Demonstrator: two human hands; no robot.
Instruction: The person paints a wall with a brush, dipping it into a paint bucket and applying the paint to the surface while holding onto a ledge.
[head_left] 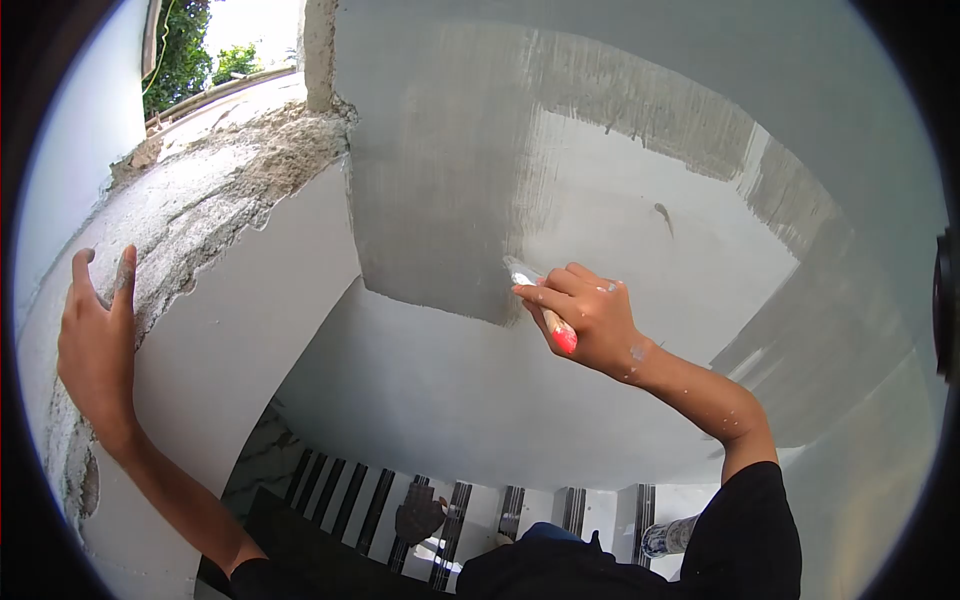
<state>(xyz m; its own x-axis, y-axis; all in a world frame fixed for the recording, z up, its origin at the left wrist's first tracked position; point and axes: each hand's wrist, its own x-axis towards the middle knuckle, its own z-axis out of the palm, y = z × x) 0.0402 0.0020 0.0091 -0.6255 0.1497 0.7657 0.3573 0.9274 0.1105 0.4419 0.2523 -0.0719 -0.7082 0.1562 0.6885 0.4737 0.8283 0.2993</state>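
My right hand point(590, 318) is closed around a paintbrush point(563, 333) with a red-tipped handle. The brush's bristle end points up and left and meets the wall at the lower edge of a darker grey painted patch point(430, 200). Specks of paint dot the hand and forearm. At the left, my left hand point(98, 335) has its fingers apart and rests at the rough, broken concrete ledge point(220, 170), holding nothing. A lighter unpainted area point(640, 230) of wall lies right of the brush, bordered above by streaky grey strokes.
A window opening point(235, 45) with greenery outside is at the upper left. Below are stairs with dark-striped steps point(375, 505), a dark object point(420, 515) on them and a paint-marked cylindrical container point(668, 538) near my right sleeve.
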